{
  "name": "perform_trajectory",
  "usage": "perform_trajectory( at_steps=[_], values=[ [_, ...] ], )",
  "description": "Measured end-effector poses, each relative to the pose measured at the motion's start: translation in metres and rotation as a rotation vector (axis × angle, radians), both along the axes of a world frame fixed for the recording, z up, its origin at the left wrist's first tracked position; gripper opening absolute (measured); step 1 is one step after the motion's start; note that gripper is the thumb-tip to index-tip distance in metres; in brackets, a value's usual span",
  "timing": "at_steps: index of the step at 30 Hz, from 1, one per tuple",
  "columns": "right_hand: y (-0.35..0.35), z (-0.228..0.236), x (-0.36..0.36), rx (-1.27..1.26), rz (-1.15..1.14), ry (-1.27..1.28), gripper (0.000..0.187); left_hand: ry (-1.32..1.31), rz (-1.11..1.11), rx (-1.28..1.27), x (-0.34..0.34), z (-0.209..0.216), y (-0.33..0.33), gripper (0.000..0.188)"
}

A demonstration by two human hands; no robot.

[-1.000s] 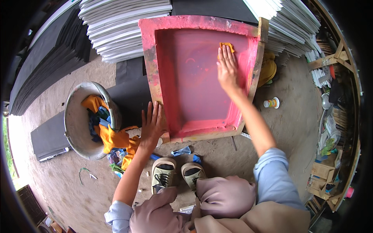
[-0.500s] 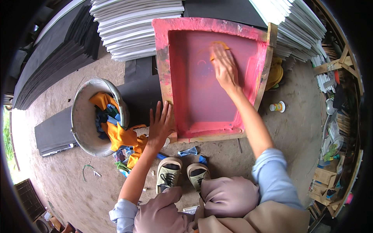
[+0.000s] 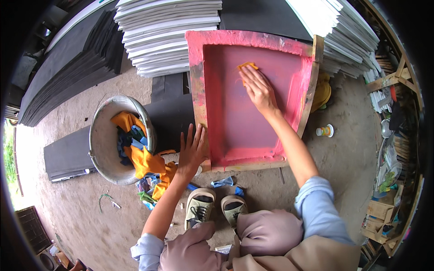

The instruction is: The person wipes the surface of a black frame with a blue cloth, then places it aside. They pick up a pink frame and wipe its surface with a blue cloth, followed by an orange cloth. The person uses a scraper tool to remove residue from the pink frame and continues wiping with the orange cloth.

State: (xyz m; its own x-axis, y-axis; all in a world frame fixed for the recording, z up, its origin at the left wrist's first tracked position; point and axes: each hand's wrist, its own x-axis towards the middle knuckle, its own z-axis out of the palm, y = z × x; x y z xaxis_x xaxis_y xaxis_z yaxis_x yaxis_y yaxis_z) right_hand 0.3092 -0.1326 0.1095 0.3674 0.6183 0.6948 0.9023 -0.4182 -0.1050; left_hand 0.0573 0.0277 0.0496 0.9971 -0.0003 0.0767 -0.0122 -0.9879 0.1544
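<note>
A screen-printing frame (image 3: 202,90) with pink-stained wooden sides leans in front of me, its purplish mesh (image 3: 244,117) facing up toward me. Flat against the upper part of the mesh, my right hand (image 3: 261,92) presses an orange cloth (image 3: 247,67), which peeks out past the fingertips. My left hand (image 3: 193,147) rests at the frame's lower left edge, fingers spread and holding nothing. Close to its left stands a grey bucket (image 3: 101,149) heaped with orange and blue cloth scraps (image 3: 143,160), some of which spill over the rim to the floor.
Stacks of white sheets (image 3: 169,38) and black sheets (image 3: 77,63) stand behind the frame and at far left. A small cup (image 3: 324,131) lies right of the frame. Blue scraps (image 3: 222,182) lie near my shoes (image 3: 200,207). Wooden shelving (image 3: 384,207) lines the right side.
My right hand and the orange cloth have slid a little across the mesh, to the left and toward me. My left hand stays at the frame's edge. The whole view has shifted slightly.
</note>
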Motion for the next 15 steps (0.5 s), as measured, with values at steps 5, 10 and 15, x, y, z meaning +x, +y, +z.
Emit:
perform_trajectory(
  at_steps=[5, 10, 15],
  values=[
    [0.007, 0.0, 0.002, 0.276, -0.05, 0.059, 0.026, -0.01, -0.012, -0.02, 0.001, -0.003, 0.0, 0.108],
    [0.015, -0.008, -0.001, 0.198, 0.016, 0.084, 0.016, 0.033, -0.01, -0.028, 0.0, -0.002, 0.0, 0.107],
    [0.022, 0.003, 0.016, 0.334, -0.247, -0.043, 0.016, 0.033, 0.0, -0.025, -0.002, -0.002, 0.001, 0.107]
  ],
)
